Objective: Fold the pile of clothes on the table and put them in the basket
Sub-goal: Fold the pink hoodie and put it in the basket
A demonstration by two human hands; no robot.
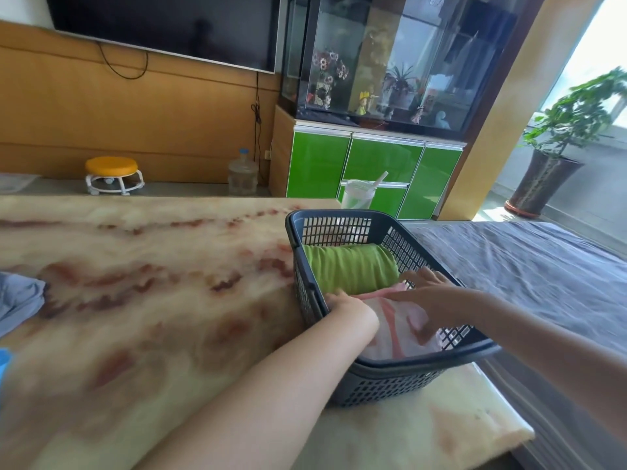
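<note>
A dark grey plastic basket [342,218] stands at the right end of the marble-patterned table [142,266]. Inside it, at the far end, lies a folded green garment [351,268]. In front of that lies a folded white and pink garment [393,330]. My left hand [346,305] is down in the basket at the garment's left edge, its fingers hidden. My right hand [427,293] lies on top of the same garment with fingers spread flat. A light blue piece of clothing [18,296] lies crumpled at the table's left edge.
A bed with a grey sheet [529,266] adjoins the table on the right. A clear cup with a straw [358,193] stands behind the basket. Beyond are a green cabinet [373,171] under a glass tank, an orange stool [112,174], a water jug [242,173] and a potted plant [556,157].
</note>
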